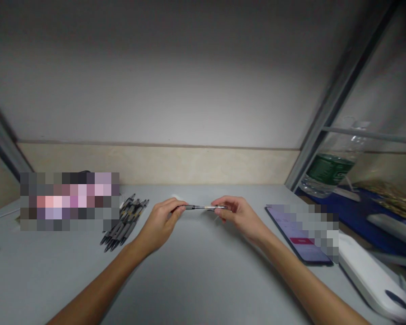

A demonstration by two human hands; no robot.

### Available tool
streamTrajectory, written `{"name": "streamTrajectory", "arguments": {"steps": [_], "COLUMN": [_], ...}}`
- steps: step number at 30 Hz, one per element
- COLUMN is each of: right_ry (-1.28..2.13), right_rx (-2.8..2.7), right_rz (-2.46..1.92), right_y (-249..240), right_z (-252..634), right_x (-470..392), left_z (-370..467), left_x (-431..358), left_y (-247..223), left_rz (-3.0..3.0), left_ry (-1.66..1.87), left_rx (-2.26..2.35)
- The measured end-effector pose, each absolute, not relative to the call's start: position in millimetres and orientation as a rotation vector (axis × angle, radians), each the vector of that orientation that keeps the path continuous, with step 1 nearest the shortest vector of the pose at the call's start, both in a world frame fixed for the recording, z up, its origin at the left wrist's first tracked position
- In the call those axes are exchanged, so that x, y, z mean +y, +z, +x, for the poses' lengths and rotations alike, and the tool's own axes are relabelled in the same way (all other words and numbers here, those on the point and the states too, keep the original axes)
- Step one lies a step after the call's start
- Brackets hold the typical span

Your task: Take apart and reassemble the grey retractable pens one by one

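A slim pen (199, 207) with a dark grip is held level above the grey table, between my two hands. My left hand (163, 221) pinches its dark left end between thumb and fingers. At its right end, my right hand (238, 214) has thumb and fingers closed on it; a thin pale piece shows below those fingertips, too small to make out. A pile of similar grey and black pens (125, 223) lies on the table just left of my left hand.
On the grey table (196, 284), a phone (299, 237) and a white device (372, 275) lie at the right. A bottle with a green label (331, 169) leans beyond the metal frame (320, 119). Blurred-out items are at the left.
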State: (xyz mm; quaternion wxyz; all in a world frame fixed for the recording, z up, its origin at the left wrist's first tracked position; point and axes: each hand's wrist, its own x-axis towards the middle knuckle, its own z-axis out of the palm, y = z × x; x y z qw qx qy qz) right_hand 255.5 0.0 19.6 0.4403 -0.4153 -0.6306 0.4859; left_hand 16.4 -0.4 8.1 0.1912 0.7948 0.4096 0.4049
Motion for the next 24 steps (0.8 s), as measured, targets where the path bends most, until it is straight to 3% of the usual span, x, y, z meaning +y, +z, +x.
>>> {"name": "streamTrajectory", "arguments": {"steps": [9,20,24], "right_ry": [0.979,1.244,1.33], "right_rx": [-1.604,-1.57,-1.551], "right_rz": [-1.055,-1.285,-1.181], "right_y": [14.6,13.4,17.7], "right_z": [255.5,257.1,258.1], "right_x": [2.5,2.5,1.3], "left_z": [22.1,19.2,19.8], "left_x": [2.5,5.4,7.4], "left_y": [6.4,1.8,0.2], "left_rz": [1.684,1.574,1.547], "left_ry": [1.201,1.266,1.265], "left_rx": [1.021,1.02,0.993]}}
